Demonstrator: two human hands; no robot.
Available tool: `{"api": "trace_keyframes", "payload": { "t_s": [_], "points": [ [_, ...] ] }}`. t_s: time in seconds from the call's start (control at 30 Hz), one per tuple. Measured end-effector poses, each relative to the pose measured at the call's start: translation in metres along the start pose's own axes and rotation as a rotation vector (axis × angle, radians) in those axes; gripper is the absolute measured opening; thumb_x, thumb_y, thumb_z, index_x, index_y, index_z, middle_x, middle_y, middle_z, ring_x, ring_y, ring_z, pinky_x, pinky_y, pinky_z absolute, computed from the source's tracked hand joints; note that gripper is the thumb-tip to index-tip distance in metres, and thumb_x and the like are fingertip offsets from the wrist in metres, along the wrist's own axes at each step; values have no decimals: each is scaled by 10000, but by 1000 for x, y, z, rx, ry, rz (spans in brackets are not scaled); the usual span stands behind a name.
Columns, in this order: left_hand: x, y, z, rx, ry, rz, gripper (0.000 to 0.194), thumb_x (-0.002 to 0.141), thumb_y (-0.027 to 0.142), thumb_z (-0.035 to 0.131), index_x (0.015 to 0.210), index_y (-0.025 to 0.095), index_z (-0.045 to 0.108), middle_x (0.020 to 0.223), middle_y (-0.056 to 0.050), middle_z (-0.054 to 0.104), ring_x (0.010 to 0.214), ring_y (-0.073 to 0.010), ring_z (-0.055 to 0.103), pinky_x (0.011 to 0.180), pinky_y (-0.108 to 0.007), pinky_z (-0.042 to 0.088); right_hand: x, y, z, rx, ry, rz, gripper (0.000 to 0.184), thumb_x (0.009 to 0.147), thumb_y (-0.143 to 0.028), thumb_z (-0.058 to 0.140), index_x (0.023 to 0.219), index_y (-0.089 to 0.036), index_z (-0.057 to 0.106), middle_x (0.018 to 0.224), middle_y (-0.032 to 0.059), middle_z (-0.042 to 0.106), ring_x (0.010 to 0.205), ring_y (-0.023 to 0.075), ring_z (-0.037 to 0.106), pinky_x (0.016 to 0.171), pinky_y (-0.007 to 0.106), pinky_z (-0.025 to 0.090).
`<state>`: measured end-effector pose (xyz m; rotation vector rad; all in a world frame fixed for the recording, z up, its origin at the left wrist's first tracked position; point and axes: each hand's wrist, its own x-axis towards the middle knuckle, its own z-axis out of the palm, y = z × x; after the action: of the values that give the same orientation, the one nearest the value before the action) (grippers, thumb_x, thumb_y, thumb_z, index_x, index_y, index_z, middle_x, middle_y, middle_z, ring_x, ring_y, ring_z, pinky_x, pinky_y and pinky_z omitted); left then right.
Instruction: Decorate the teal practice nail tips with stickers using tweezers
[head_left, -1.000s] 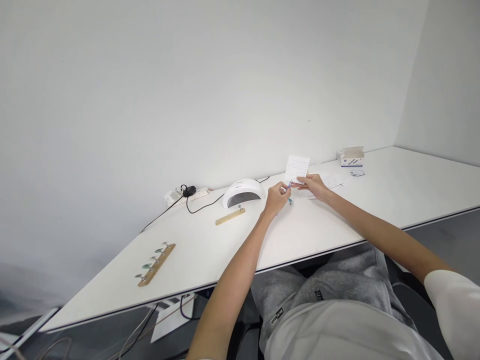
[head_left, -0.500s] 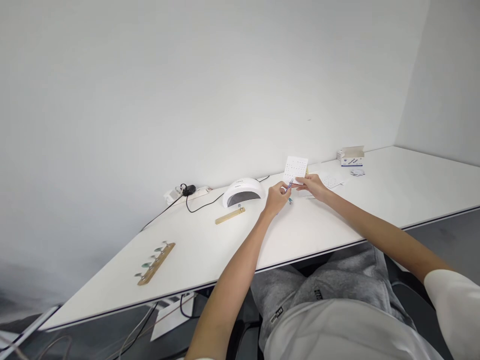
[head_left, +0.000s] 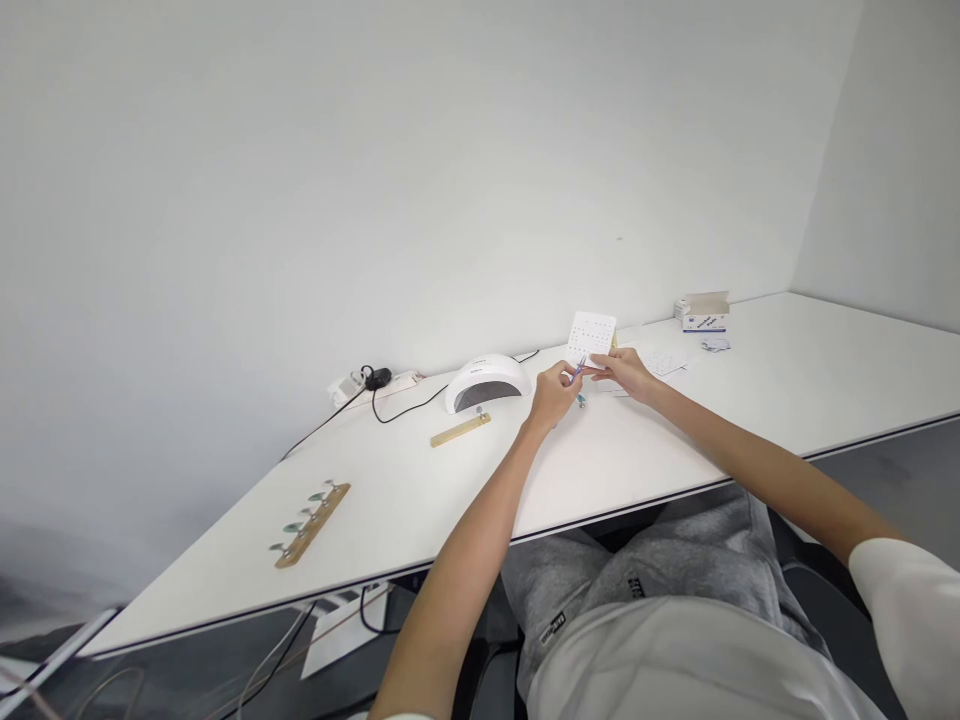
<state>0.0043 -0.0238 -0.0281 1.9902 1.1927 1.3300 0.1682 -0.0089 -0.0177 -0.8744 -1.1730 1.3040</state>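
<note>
My left hand [head_left: 553,396] pinches slim blue-purple tweezers [head_left: 577,370], their tips at the lower edge of a white sticker sheet [head_left: 591,333]. Rows of tiny marks cover that sheet, too small to make out. It stands tilted up in my right hand [head_left: 624,371], whose thumb lies on its front. Behind its right edge shows a bit of yellow. Just below the two hands, a small teal piece [head_left: 581,400] is on the table, partly hidden. Whether the tweezer tips hold anything is too small to tell.
A white nail lamp [head_left: 489,372] stands left of my hands, with a wooden stick [head_left: 459,430] before it. Farther left lies a wooden holder [head_left: 315,528] with several stands. Printed sheets [head_left: 667,361], an alcohol pads box [head_left: 705,315] and a power strip [head_left: 409,381] are toward the back.
The sticker sheet has shifted very slightly left, and the yellow bit behind its right edge shows more. Both hands keep their grip and nearly the same place.
</note>
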Motion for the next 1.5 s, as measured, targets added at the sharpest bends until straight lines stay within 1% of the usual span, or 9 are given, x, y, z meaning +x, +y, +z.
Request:
{"api": "trace_keyframes", "payload": {
  "t_s": [0.23, 0.37, 0.73, 0.9, 1.1, 1.23, 1.37, 1.5],
  "points": [
    [-1, 1, 0, -10, -4, -1, 261, 780, 388, 607, 663, 188, 487, 427, 83, 350, 390, -59, 256, 446, -210, 197, -2, -2, 1, -18, -2, -7, 62, 818, -148, 667, 823, -100, 706, 986, 141, 736, 883, 228, 721, 771, 298, 595],
    [-1, 2, -1, -5, -6, 1, 231, 779, 355, 604, 669, 188, 489, 426, 82, 365, 387, -59, 260, 445, -211, 202, -3, -2, 2, -28, -2, -1, 75, 827, -142, 653, 788, -96, 697, 994, 144, 733, 882, 225, 720, 764, 288, 592],
    [0, 1, 1, 14, -14, 2, 222, 775, 335, 602, 668, 191, 471, 417, 85, 380, 379, -58, 256, 449, -212, 212, 4, 6, -1, -29, -4, -13, 83, 803, -186, 695, 788, -104, 690, 895, 131, 742, 888, 238, 719, 808, 330, 590],
    [-1, 2, 0, 13, -14, 6, 225, 775, 332, 597, 664, 190, 462, 417, 86, 366, 392, -59, 242, 450, -211, 211, 4, 7, -1, -22, -16, -6, 85, 825, -174, 666, 789, -102, 693, 936, 140, 740, 897, 233, 718, 792, 309, 587],
    [0, -1, 1, 18, -23, 24, 221, 777, 346, 598, 678, 189, 478, 439, 81, 372, 396, -61, 265, 453, -207, 212, 0, 4, 0, -11, -18, 15, 88, 842, -160, 646, 795, -100, 690, 971, 145, 737, 891, 225, 719, 783, 289, 584],
    [-1, -2, 0, 22, -34, 33, 218, 782, 342, 593, 679, 190, 477, 438, 80, 366, 394, -63, 268, 450, -210, 212, -1, 3, -1, -13, -19, 15, 84, 844, -158, 643, 822, -100, 699, 965, 143, 739, 896, 228, 718, 783, 293, 585],
    [-1, 0, 0, 21, -36, 33, 240, 783, 367, 599, 680, 186, 480, 443, 80, 374, 396, -58, 267, 450, -205, 215, -2, 3, -1, -19, -28, 15, 96, 855, -154, 629, 847, -97, 706, 997, 144, 734, 895, 218, 717, 769, 274, 580],
    [-1, -1, 2, 14, -71, 30, 219, 782, 365, 604, 700, 181, 517, 457, 81, 378, 409, -55, 282, 458, -198, 240, -2, 3, 0, -16, -35, 24, 93, 858, -132, 621, 849, -89, 703, 990, 147, 735, 883, 214, 719, 739, 256, 575]
  ]
}}
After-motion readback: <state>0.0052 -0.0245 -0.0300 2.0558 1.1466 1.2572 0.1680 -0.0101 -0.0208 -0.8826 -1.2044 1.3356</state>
